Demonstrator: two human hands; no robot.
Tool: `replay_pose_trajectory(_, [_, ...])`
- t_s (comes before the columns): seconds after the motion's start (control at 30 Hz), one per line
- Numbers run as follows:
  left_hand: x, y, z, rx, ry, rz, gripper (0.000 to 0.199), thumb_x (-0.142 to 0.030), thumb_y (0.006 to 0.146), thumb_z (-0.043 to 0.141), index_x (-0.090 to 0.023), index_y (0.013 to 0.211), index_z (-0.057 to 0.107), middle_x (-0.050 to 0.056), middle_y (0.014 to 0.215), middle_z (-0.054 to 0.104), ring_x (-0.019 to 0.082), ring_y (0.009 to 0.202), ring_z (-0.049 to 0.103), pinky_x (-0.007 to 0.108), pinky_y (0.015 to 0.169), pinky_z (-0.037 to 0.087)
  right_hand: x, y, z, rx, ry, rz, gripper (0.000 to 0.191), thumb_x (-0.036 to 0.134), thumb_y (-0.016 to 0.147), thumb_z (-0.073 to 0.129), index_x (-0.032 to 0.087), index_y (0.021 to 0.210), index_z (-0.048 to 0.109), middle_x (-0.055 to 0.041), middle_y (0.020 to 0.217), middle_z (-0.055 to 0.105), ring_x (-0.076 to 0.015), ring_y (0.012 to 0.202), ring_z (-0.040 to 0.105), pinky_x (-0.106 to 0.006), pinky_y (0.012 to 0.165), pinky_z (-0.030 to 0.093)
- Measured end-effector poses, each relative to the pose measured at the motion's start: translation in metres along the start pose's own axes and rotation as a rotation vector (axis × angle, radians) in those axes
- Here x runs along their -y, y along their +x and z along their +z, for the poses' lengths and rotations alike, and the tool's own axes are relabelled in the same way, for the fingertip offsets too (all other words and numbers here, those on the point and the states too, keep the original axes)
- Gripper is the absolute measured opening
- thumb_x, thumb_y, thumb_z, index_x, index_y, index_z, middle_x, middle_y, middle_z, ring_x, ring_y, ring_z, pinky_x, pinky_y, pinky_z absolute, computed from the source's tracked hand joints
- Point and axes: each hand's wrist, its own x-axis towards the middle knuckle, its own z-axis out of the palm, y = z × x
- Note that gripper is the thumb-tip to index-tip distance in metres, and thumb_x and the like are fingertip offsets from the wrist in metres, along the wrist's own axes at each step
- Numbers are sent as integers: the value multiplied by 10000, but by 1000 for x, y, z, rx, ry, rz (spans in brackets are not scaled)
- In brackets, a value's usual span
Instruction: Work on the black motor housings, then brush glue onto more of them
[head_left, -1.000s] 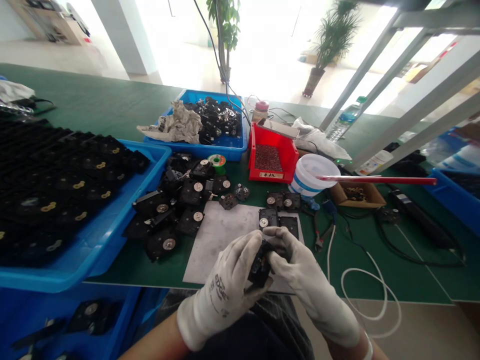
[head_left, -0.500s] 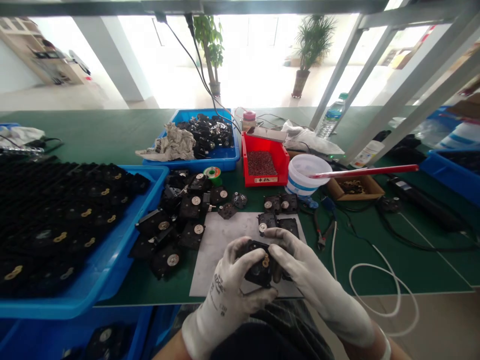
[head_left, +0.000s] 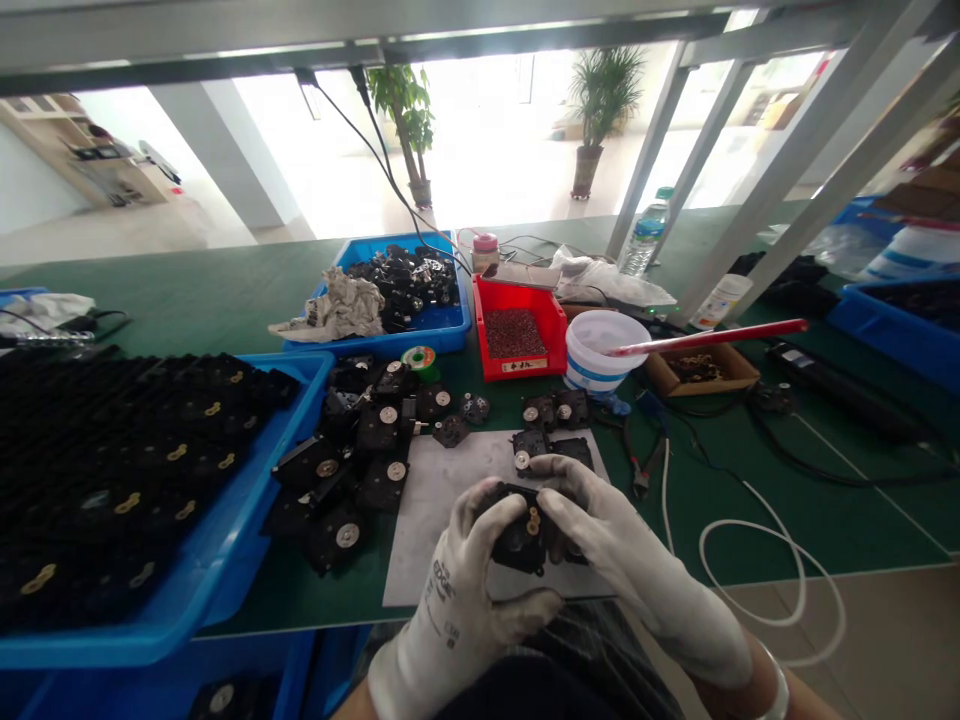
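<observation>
Both white-gloved hands gripped a black plastic gear unit point(head_left: 521, 545) with small brass gears, the left hand point(head_left: 457, 590) wrapped round its near-left side and the right hand point(head_left: 637, 550) closed over its right, holding it just above a white sheet point(head_left: 442, 530). Loose black units point(head_left: 377, 430) lay left of the sheet, beside a blue tray point(head_left: 247, 470) packed with more. Red-handled pliers point(head_left: 641, 470) lay right of the sheet, near a white bucket point(head_left: 604, 350).
</observation>
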Motion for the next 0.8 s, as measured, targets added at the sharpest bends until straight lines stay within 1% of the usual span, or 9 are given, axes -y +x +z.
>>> replay_pose_trajectory(0.13, [0, -7, 1, -26, -87, 14, 588, -403, 975, 686, -246, 1487, 442, 194, 1539, 502, 330, 1422, 567, 507, 1068, 602, 3, -1, -2, -11, 33, 2, 571, 613, 856, 753, 195, 1224, 630, -52, 1014, 712, -174, 762, 683, -277, 597, 567])
replay_pose_trajectory(0.23, [2, -13, -2, 14, -168, 6, 601, -317, 1012, 631, -242, 1549, 371, 221, 1645, 405, 345, 1537, 441, 563, 1146, 536, 3, -1, -5, 10, 0, -7, 578, 626, 878, 734, 193, 1247, 632, -55, 1014, 726, -194, 813, 708, -298, 640, 591])
replay_pose_trajectory(0.37, [6, -11, -11, 84, -237, 3, 750, -452, 1031, 619, -238, 1648, 252, 252, 1716, 293, 404, 1595, 321, 654, 1197, 441, 0, 1, -9, 56, -65, -96, 529, 576, 902, 741, 199, 1262, 654, -96, 1157, 746, -255, 1050, 723, -409, 916, 608])
replay_pose_trajectory(0.5, [8, 1, -18, 138, -296, -17, 776, -606, 973, 654, -300, 1622, 359, 192, 1584, 518, 375, 1472, 532, 576, 1142, 538, 3, -2, -7, 84, -125, -129, 563, 603, 892, 737, 191, 1269, 667, -118, 1196, 736, -269, 1105, 703, -425, 962, 586])
replay_pose_trajectory(0.6, [12, 5, -16, 100, -340, -121, 825, -668, 890, 722, -326, 1581, 428, 141, 1464, 632, 349, 1356, 646, 514, 1090, 596, 10, -3, -13, 58, -90, -114, 593, 655, 897, 716, 185, 1255, 661, -106, 1107, 737, -232, 948, 718, -364, 807, 610])
replay_pose_trajectory(0.63, [15, 6, -15, 66, -341, -159, 862, -677, 868, 741, -322, 1586, 422, 141, 1459, 639, 355, 1352, 649, 511, 1086, 599, 13, -2, -20, -18, -46, -114, 616, 670, 878, 732, 186, 1250, 650, -91, 1047, 735, -213, 848, 712, -335, 711, 605])
replay_pose_trajectory(0.7, [21, 8, -12, 0, -309, -199, 940, -696, 833, 767, -306, 1605, 400, 155, 1469, 636, 377, 1362, 639, 521, 1084, 599, 18, 5, -42, -298, 37, -155, 680, 681, 820, 781, 193, 1262, 610, -32, 891, 695, -163, 652, 642, -276, 543, 539])
replay_pose_trajectory(0.77, [26, 16, -11, -64, -236, -180, 986, -706, 809, 783, -292, 1615, 395, 167, 1456, 645, 393, 1353, 641, 534, 1073, 603, 24, 19, -75, -629, 61, -253, 750, 662, 772, 820, 204, 1303, 551, 27, 815, 627, -125, 581, 564, -238, 496, 483])
replay_pose_trajectory(0.8, [27, 23, -12, -85, -192, -150, 993, -702, 809, 785, -287, 1619, 389, 170, 1437, 655, 393, 1338, 651, 538, 1064, 608, 28, 28, -92, -730, 44, -295, 778, 655, 761, 827, 212, 1323, 522, 44, 818, 604, -110, 573, 535, -224, 496, 466])
